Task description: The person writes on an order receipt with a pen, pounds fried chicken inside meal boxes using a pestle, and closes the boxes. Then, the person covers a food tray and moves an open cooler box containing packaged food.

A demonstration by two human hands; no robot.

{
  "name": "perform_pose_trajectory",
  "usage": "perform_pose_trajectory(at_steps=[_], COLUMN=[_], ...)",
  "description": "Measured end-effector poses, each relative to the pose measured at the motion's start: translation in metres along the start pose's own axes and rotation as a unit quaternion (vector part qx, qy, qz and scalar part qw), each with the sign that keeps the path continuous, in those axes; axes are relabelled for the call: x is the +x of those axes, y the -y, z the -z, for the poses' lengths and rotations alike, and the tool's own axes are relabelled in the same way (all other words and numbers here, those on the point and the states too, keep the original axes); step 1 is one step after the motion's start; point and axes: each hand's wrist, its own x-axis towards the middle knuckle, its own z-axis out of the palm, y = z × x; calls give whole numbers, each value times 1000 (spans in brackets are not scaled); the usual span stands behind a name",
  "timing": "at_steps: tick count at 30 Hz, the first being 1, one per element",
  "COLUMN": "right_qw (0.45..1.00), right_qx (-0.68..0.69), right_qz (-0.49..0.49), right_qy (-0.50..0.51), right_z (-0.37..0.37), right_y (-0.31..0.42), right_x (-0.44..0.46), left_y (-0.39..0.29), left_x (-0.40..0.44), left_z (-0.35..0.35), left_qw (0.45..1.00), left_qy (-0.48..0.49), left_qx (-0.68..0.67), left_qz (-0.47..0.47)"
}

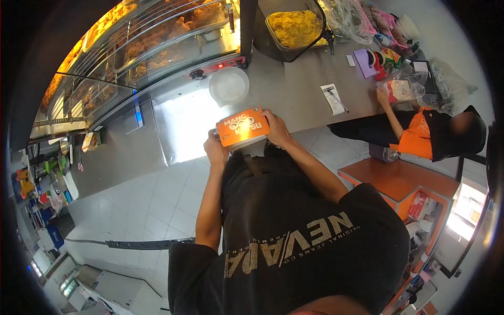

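An orange takeaway food box [243,126] with white lettering is held level between my two hands, at the front edge of the steel counter. My left hand [215,150] grips its left end, with fingers bent around the side. At the opposite end, my right hand [277,129] clasps the box's right side. Just beyond the box stands a round whitish bowl or tub [229,85] on the counter. The undersides of the box and some fingertips are hidden.
A lit glass display case [157,47] with fried food stands at the back left. Behind the counter [294,84] edge is a tray of yellow food [295,29]. At right, a co-worker in an orange shirt [417,134] handles a plastic bag [401,90]. Paper and pen [334,100] lie between us.
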Motion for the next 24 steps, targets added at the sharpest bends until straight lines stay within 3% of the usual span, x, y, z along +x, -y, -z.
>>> perform_pose_trajectory(at_steps=[7, 10, 16, 22, 24], right_qw=[1000, 999, 999, 999, 998], right_qx=[15, 33, 21, 27, 28], right_qz=[9, -6, 7, -19, -35], right_qy=[25, 39, 32, 34, 47], right_z=[10, 7, 2, 3, 4], right_y=[-4, -6, -7, -3, 0], right_x=[8, 9, 8, 6, 5], left_y=[5, 13, 4, 24, 1], left_x=[15, 12, 5, 7, 2], left_z=[12, 1, -4, -20, -7], left_qw=[973, 981, 999, 994, 997], left_qy=[24, 30, -40, -108, -62], left_qx=[210, 184, -19, 1, -53], left_qz=[-89, -48, -5, -21, 13])
